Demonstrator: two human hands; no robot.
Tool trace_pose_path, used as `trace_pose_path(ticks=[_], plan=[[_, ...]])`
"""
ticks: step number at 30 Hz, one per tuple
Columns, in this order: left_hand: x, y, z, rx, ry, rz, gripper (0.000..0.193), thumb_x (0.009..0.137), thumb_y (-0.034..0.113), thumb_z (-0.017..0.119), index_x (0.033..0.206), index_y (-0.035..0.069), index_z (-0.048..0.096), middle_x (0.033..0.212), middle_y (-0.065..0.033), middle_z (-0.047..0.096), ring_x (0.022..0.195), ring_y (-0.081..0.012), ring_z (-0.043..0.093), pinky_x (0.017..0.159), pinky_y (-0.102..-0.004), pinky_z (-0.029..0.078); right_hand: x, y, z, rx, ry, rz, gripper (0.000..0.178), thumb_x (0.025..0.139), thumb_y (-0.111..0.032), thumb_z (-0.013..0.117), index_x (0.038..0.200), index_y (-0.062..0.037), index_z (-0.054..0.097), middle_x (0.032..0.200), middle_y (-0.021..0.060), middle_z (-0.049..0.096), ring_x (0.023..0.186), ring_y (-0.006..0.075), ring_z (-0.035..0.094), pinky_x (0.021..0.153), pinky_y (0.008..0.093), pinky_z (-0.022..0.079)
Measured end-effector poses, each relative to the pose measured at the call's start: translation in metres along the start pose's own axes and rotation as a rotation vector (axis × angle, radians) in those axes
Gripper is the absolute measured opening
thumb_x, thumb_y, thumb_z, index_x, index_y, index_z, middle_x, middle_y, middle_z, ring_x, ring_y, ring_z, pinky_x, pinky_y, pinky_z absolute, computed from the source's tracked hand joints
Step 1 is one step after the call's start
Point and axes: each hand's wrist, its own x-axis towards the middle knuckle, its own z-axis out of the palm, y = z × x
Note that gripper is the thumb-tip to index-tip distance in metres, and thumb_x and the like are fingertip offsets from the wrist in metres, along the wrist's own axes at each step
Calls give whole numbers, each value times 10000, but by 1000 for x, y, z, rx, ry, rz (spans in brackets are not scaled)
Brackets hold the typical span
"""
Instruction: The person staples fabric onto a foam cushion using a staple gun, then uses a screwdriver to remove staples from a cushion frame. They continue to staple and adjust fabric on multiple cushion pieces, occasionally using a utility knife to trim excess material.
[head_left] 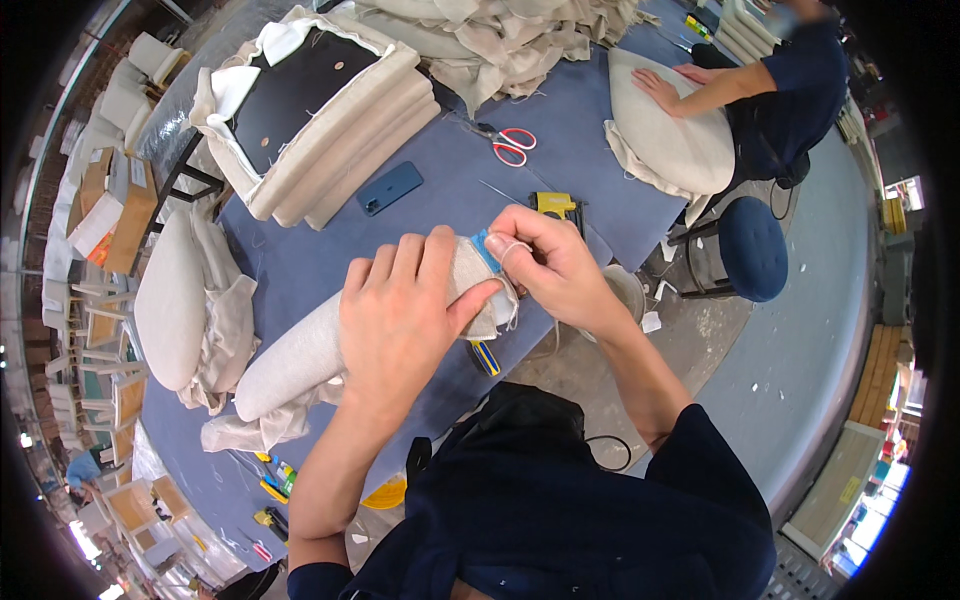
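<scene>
A long beige fabric-covered padded piece (300,350) lies on its edge in front of me, with loose fabric hanging along its lower side. My left hand (395,310) is wrapped over its upper part, thumb toward the far end. At that end, a blue strip (485,251) shows against the beige cover. My right hand (550,265) pinches the blue strip's edge, with a pale thread or cord looping by the fingertips. Frayed fabric hangs below the end. Exactly what else the right fingertips hold is hidden.
On the blue-grey table (440,200) are a dark phone (390,188), red-handled scissors (514,147), a yellow tool (556,206) and a yellow-blue cutter (485,358). Stacked padded panels (340,130) stand behind. A co-worker (790,90) presses a beige panel (670,125). A blue stool (752,250) stands right.
</scene>
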Motion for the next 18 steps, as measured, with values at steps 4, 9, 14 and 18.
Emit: trace_pose_path(ticks=[4,9,14,18], plan=[[11,-5,4,-2,34,14,588,865,567,785,1175,80,674,899,-54,675,826,-259,690,729,-394,490,25,89,-12,302,401,8,213,1115,-208,607,965,-58,627,734,-47,554,630,35,481,580,234,418],[29,-26,7,6,45,13,581,876,582,774,1170,89,687,938,-82,735,837,-306,730,773,-409,544,36,269,-49,-723,423,93,262,1014,-313,743,1119,-79,688,914,84,680,826,281,661,733,433,545],[47,-38,10,14,-4,-26,575,885,608,753,1120,86,694,921,-112,760,800,-358,746,740,-445,577,18,297,-78,-1257,613,513,765,874,-278,863,1495,-86,460,1375,240,572,1194,434,619,961,528,552],[65,-46,14,-42,-15,-41,580,881,612,764,1117,85,703,883,-137,764,769,-401,747,680,-503,580,24,342,-111,-1143,555,574,871,813,-213,870,1485,-14,353,1359,295,572,1209,500,640,1001,542,558]])
